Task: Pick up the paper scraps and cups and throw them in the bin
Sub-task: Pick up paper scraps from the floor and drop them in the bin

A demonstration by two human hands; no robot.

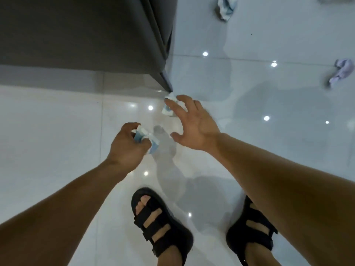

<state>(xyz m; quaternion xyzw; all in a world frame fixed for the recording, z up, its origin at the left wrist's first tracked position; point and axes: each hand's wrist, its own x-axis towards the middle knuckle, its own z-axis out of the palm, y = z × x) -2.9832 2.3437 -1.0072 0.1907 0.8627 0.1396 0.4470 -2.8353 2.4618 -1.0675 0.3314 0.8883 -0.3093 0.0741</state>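
A flat dark grey cabinet (76,35) is set on shiny floor tiles (57,121). A crumpled white-and-blue paper scrap (147,140) is squeezed by the curled fingers of the left hand (126,146). The right hand (194,123) is spread loose over another crumpled scrap (167,109), left on the floor by the cabinet's corner.

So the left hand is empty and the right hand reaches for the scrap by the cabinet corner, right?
No, the left hand isn't empty: the head view shows it gripping crumpled paper. The open right hand does reach for the scrap by the cabinet corner.
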